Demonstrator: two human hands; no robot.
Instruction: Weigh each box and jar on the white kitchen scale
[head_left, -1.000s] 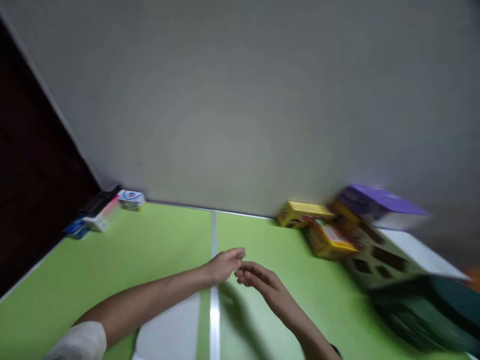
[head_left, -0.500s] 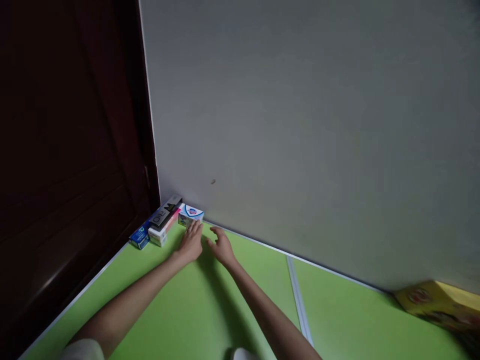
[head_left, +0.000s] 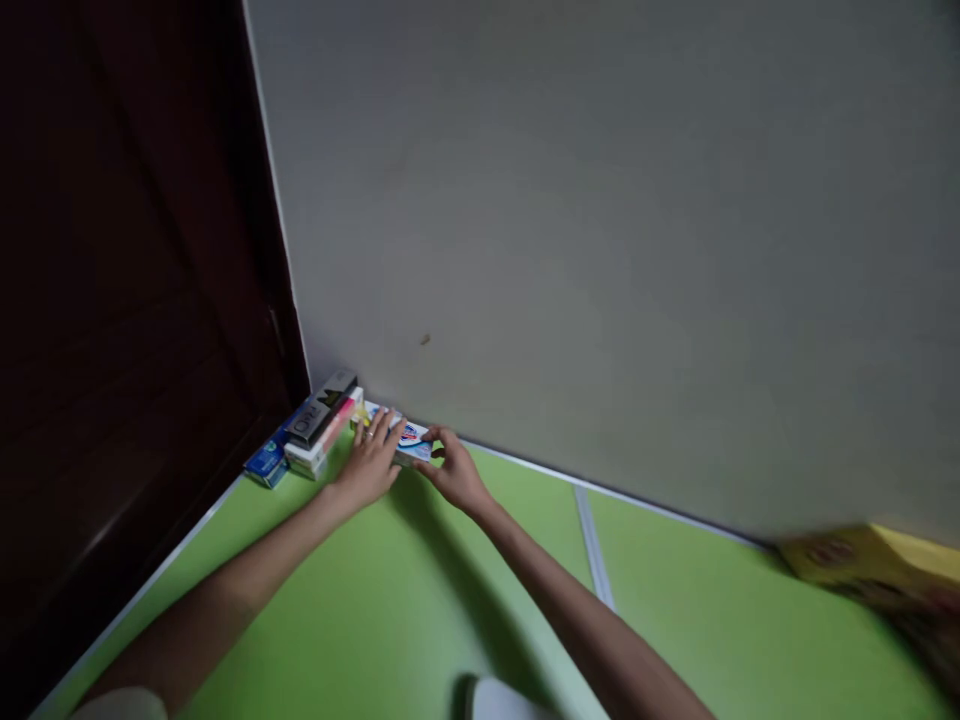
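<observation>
A white and blue soap box [head_left: 415, 440] lies on the green surface against the wall, with my right hand [head_left: 459, 480] closed around its right end, thumb in front and fingers at the back. My left hand [head_left: 367, 470] lies over the left part of it, fingers spread on top and thumb at the near side. A second white and yellow box [head_left: 359, 414] shows partly behind my left fingers. Just left of that hand, a black and grey box [head_left: 322, 408] rests on a white and pink box [head_left: 324, 440], beside a blue box [head_left: 266, 462].
A dark door [head_left: 135, 300] stands at the left, a grey wall [head_left: 600, 250] behind. On the green surface [head_left: 360, 620] runs a silver strip [head_left: 595, 545]. A blurred yellow box [head_left: 840, 560] sits at the far right. Something white [head_left: 506, 700] shows at the bottom edge.
The view has turned left toward the corner. My hands have gone from mid-surface to the boxes. My right hand has taken hold of the soap box, which now sits further right of the stacked boxes.
</observation>
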